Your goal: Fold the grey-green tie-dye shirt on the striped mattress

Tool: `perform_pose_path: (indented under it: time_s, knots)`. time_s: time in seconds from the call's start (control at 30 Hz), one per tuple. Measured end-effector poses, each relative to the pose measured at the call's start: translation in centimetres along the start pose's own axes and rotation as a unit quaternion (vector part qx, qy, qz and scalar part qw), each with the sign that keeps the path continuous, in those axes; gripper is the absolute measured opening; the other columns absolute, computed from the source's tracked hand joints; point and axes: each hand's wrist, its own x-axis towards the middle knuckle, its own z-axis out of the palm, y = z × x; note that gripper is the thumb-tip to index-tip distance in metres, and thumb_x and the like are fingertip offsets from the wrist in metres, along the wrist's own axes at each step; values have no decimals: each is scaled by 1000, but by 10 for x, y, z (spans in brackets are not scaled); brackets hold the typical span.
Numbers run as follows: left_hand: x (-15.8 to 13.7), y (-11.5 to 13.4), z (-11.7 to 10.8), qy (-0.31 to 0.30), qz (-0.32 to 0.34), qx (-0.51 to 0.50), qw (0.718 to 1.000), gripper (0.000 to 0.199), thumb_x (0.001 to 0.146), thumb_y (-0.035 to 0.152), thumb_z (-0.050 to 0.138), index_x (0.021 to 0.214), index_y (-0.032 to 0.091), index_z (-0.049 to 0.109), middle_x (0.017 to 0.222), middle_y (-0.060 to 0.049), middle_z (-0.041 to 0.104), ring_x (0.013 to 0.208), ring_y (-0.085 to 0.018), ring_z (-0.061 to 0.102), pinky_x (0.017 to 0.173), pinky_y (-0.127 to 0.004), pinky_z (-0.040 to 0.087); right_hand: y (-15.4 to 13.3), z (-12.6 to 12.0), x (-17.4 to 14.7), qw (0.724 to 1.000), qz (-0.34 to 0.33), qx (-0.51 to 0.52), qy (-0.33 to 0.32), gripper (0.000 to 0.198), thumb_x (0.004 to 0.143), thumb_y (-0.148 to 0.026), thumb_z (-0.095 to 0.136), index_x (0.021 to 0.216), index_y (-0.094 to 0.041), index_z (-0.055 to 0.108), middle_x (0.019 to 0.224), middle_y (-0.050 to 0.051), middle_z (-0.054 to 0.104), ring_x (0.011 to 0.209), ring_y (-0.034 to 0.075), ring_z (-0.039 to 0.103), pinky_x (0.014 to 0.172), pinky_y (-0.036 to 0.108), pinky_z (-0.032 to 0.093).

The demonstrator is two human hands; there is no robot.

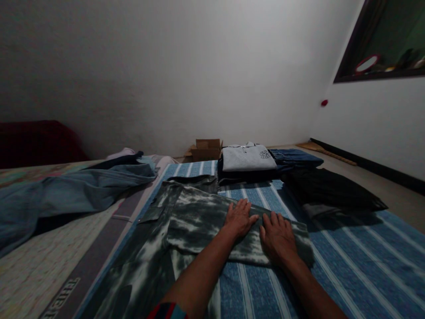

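Note:
A pair of dark green and white tie-dye trousers (195,212) lies on a blue striped cloth (245,288). One trouser leg is laid across to the right, while the other part runs down toward the lower left. My left hand (239,217) rests flat on the sideways leg, fingers spread. Just right of it, my right hand (278,235) presses on the same leg near its hem, palm down with the fingers stretched out. Neither hand grips the fabric. The waistband sits at the far end, close to the folded clothes.
Beyond the trousers are a folded grey hooded top (249,158), folded blue jeans (295,158) and folded black garments (332,190). Light blue jeans (79,188) lie loosely at left on a patterned cover (63,248). An open cardboard box (207,150) stands by the wall.

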Motion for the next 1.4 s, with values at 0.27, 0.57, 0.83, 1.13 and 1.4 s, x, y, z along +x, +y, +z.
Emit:
perform_pose_path:
  time_s: [0.27,0.57,0.83,1.13,1.4]
  knots:
    - [4,-4,-1,5,-21,2,1000,68,93,59,24,145,17,31,155,-8,23,144,-23,15,116,-51,8,-1,-3,0,1000,3,2,-6,48,92,-36,38,135,-17,51,140,16,47,129,33,36,101,45,23]
    - [8,-7,-5,-13,-34,12,999,69,93,59,22,146,16,29,156,-8,20,144,-24,11,115,-51,9,-2,-6,0,1000,7,10,-19,49,92,-36,38,135,-17,50,140,16,46,131,34,35,102,45,22]
    - [12,-14,-7,-16,-40,28,999,74,92,62,21,146,13,27,156,-10,19,144,-25,10,115,-50,10,-1,-4,1,1000,2,17,-16,49,92,-35,38,135,-17,50,140,18,46,131,35,34,102,46,22]
    - [21,-20,-18,-22,-51,58,997,71,92,60,27,145,13,29,155,-13,20,144,-27,14,113,-51,15,-3,-8,3,999,9,36,2,47,93,-35,38,134,-17,51,140,17,47,130,34,35,103,47,22]
    - [14,2,-14,13,-15,65,998,57,95,47,33,141,13,36,154,-15,23,143,-27,18,113,-49,18,-4,-7,6,998,28,51,-9,49,91,-37,41,135,-18,50,142,17,44,132,35,33,104,48,20]
